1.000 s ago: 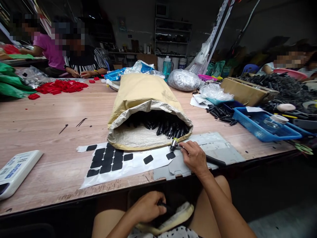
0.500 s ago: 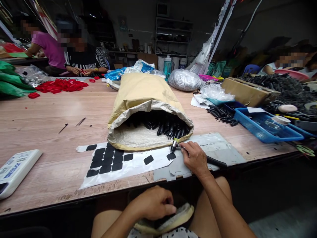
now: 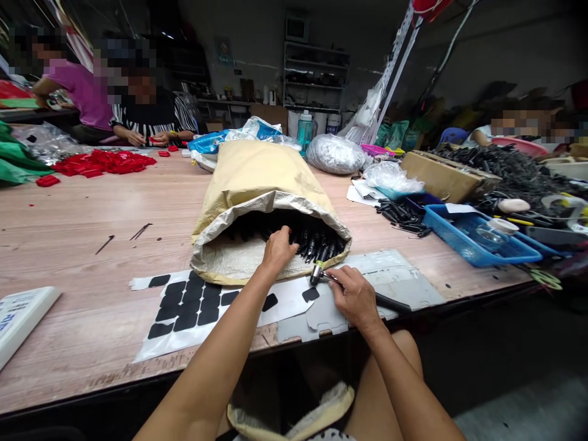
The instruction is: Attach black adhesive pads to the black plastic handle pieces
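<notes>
A yellow paper sack (image 3: 266,168) lies on the table with its white-lined mouth facing me. Inside are many slim black parts (image 3: 316,242). My left hand (image 3: 279,250) reaches into the mouth, its fingers curled in at the black parts; what they hold is hidden. My right hand (image 3: 356,297) grips a small hammer (image 3: 316,273) with a metal and yellow head and a black handle, just in front of the sack's right edge. Beneath lie a grey sheet (image 3: 399,275) and a white backing sheet (image 3: 149,346) bearing black rounded squares (image 3: 209,304).
Another open sack (image 3: 321,416) is at my lap. To the right are a blue tray (image 3: 482,254), loose black parts (image 3: 399,215) and a cardboard box (image 3: 445,174). Red pieces (image 3: 103,162) lie far left, near two co-workers. A white device (image 3: 27,318) sits at the near left.
My left hand has risen from the lap-side sack and moved up into the mouth of the sack on the table. My right hand keeps hold of the hammer. The view has shifted slightly.
</notes>
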`<action>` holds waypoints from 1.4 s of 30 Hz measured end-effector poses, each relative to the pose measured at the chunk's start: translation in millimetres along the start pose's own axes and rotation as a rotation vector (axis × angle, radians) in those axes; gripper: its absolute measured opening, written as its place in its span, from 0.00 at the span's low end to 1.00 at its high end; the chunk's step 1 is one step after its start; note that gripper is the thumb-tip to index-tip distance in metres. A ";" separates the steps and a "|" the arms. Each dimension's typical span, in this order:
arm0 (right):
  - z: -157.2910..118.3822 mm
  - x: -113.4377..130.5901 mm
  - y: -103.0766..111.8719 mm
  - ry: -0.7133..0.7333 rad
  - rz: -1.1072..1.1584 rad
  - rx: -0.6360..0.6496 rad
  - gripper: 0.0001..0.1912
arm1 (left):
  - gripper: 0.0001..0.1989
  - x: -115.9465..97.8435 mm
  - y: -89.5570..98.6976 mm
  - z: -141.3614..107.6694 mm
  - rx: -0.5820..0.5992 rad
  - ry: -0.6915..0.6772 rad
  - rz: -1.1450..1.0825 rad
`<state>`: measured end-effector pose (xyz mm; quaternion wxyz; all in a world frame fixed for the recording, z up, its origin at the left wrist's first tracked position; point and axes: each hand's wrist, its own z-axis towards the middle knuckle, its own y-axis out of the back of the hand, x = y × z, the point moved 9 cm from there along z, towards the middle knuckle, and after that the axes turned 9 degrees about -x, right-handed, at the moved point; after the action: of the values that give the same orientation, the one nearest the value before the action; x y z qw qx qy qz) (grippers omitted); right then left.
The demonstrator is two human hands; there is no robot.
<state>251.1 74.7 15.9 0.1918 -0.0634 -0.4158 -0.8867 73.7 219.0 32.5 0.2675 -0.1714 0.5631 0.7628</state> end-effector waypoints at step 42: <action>5.1 21.2 21.4 0.014 0.147 -0.061 0.17 | 0.06 26.2 45.5 -130.4 0.123 -0.162 -0.313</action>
<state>239.8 60.1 40.3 0.2573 -0.0936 -0.3814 -0.8829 20.3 90.5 12.7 0.4374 -0.1783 0.5516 0.6875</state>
